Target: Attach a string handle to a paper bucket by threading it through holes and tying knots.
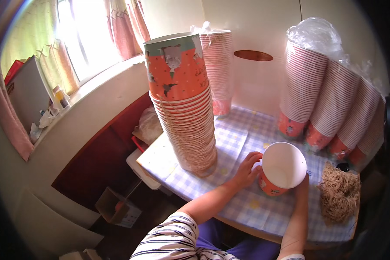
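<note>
A large orange paper bucket (pixel 278 189) with a white inside stands on the table in front of me, its mouth tilted toward me. My left hand (pixel 248 170) grips its left side, fingers curled at the rim. On the opposite side my right hand (pixel 306 177) holds the bucket's wall; its fingers are mostly hidden behind it. Left of my left hand rises a tall stack of nested paper buckets (pixel 184 117), with beige strings hanging along its sides. A heap of beige paper strings (pixel 340 195) lies right of my right hand.
Several plastic-wrapped stacks of buckets (pixel 305 82) line the table's back right. Another wrapped stack (pixel 217 65) stands at the back, behind the tall one. A checked cloth (pixel 234 134) covers the table. An open cardboard box (pixel 119 210) sits on the floor at left.
</note>
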Available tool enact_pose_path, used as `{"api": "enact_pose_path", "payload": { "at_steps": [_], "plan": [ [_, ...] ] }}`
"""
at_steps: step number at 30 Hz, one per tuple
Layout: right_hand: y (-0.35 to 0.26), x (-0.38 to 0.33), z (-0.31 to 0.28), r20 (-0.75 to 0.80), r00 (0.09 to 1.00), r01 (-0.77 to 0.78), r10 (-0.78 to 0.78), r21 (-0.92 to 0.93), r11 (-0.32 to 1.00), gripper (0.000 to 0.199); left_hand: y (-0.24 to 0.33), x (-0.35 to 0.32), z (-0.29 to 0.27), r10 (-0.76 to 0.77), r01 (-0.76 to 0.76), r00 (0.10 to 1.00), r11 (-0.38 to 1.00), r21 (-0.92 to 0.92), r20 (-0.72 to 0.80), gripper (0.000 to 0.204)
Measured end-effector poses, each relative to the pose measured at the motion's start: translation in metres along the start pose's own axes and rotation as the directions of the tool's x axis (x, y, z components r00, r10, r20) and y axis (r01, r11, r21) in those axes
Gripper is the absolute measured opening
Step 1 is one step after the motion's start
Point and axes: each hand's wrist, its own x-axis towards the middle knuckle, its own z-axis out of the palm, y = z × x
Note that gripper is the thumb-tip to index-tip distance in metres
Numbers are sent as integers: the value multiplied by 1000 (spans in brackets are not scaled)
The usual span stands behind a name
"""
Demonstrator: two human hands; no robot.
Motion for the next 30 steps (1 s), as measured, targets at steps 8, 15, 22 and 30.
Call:
{"api": "enact_pose_path", "payload": {
  "at_steps": [8,15,22,30],
  "plan": [
    [-3,-4,6,-131,991,-9,10,11,1000,23,-1,-2,-3,-38,39,999,999,14,-38,28],
    [-5,-2,8,-168,983,-64,75,73,995,24,-4,0,-7,-87,86,995,996,-21,-41,26],
    [-7,1,9,-187,954,-138,234,420,897,33,-7,3,-4,-101,98,993,994,-46,-61,27],
    [-5,-4,13,-210,958,-104,194,376,921,33,-9,-1,-7,-111,102,991,989,-106,-81,27]
  ]
}}
